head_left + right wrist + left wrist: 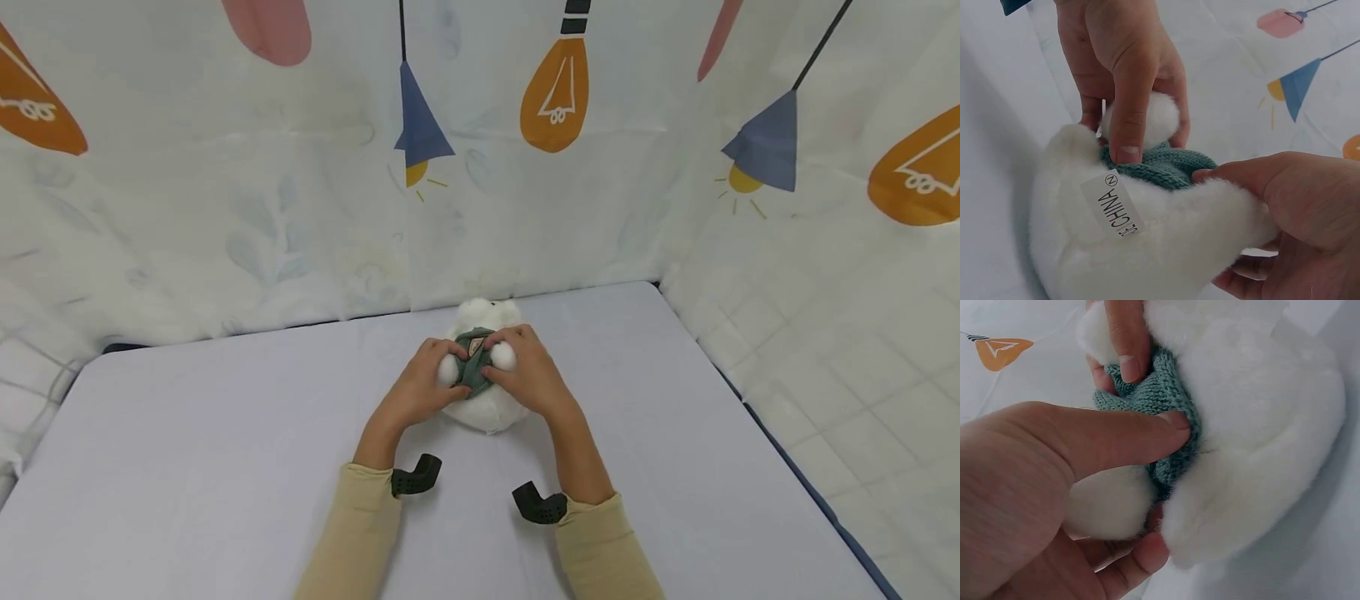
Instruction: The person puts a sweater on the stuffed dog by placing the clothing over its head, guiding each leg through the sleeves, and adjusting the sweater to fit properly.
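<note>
A white plush toy (pixel 489 414) lies on the table in the head view, wearing a small green knitted garment (pixel 474 373). My left hand (pixel 424 385) grips the garment's left side, its thumb pressing the knit edge in the left wrist view. From the right, my right hand (pixel 534 377) pinches the garment with thumb and fingers around a furry white limb. Close up, the green knit (pixel 1169 394) bunches against the white fur (pixel 1254 406). A white printed label (pixel 1112 203) sticks out from the toy just below the knit. Parts of the fingers are hidden behind the limbs.
A pale cloth-covered table (pixel 225 467) extends around the toy. White curtains (pixel 322 208) printed with lamps and bulbs hang behind it and along the sides. Black wrist mounts (pixel 542 505) sit at both sleeve cuffs.
</note>
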Tool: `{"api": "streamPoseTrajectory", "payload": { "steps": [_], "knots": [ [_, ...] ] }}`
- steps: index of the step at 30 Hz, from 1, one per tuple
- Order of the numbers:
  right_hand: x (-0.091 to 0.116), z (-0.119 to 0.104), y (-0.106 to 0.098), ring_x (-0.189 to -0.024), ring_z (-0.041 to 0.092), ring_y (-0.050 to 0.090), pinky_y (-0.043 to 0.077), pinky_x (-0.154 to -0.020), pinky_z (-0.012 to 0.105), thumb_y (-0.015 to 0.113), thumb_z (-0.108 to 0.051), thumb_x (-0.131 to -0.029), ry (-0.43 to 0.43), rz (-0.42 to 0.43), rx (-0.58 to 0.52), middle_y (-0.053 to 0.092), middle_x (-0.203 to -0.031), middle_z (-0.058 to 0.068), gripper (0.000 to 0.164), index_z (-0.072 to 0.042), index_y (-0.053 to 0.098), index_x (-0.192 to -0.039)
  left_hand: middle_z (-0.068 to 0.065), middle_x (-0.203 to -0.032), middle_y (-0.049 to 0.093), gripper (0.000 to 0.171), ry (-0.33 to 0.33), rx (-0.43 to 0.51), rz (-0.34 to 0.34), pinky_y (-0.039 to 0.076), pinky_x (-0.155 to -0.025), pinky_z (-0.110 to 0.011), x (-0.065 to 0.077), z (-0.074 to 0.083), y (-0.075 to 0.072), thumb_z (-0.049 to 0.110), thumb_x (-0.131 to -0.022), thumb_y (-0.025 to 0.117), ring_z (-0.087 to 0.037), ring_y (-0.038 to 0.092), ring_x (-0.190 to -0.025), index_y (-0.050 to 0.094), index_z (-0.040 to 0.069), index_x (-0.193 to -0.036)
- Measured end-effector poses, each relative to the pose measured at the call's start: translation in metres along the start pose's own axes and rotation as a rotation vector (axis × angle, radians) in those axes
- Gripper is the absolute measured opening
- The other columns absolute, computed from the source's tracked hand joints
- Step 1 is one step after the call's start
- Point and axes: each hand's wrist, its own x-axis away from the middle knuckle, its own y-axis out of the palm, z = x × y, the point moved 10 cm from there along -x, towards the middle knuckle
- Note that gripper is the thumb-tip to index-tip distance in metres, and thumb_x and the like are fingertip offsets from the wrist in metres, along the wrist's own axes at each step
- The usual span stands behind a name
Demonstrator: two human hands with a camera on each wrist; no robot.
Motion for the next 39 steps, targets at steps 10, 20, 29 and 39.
{"api": "streamPoseTrajectory", "payload": {
  "steps": [10,20,29,39],
  "knots": [
    [-0.005,0.006,-0.006,-0.110,0.022,0.056,0.051,-0.089,0.040,0.066,-0.039,-0.091,0.021,0.043,-0.199,0.056,-0.121,0.004,0.042,-0.015,0.055,-0.123,-0.014,-0.127,0.053,0.040,-0.025,-0.070,0.074,0.040,-0.105,-0.053,0.000,-0.005,-0.011,0.011,-0.081,0.076,-0.034,0.050,-0.124,0.057,0.012,-0.116],
    [-0.008,0.035,-0.007,-0.104,0.021,0.060,0.051,-0.086,0.038,0.056,-0.038,-0.097,0.136,0.085,-0.242,0.065,-0.113,0.004,0.030,-0.014,0.063,-0.113,-0.013,-0.138,0.051,0.038,-0.105,-0.146,0.094,0.041,-0.103,-0.053,0.010,-0.017,-0.040,0.012,-0.085,0.070,-0.035,0.048,-0.128,0.059,0.010,-0.121],
    [-0.011,0.046,0.024,-0.109,0.022,0.061,0.052,-0.089,0.037,0.059,-0.040,-0.095,0.198,-0.064,-0.178,0.061,-0.123,0.004,0.044,-0.016,0.052,-0.132,-0.004,-0.132,0.054,0.054,0.122,-0.044,0.139,0.049,-0.094,-0.046,0.009,0.029,-0.037,0.029,-0.083,0.077,-0.023,0.056,-0.117,0.054,0.015,-0.130],
    [-0.010,0.048,0.028,-0.113,0.024,0.061,0.052,-0.093,0.040,0.058,-0.044,-0.094,0.212,-0.074,-0.204,0.060,-0.127,0.006,0.051,-0.016,0.049,-0.135,-0.010,-0.118,0.063,0.033,0.037,-0.035,0.368,0.051,-0.088,-0.045,0.005,0.024,-0.039,0.009,-0.079,0.072,-0.027,0.060,-0.106,0.062,0.008,-0.111]
  ]
}}
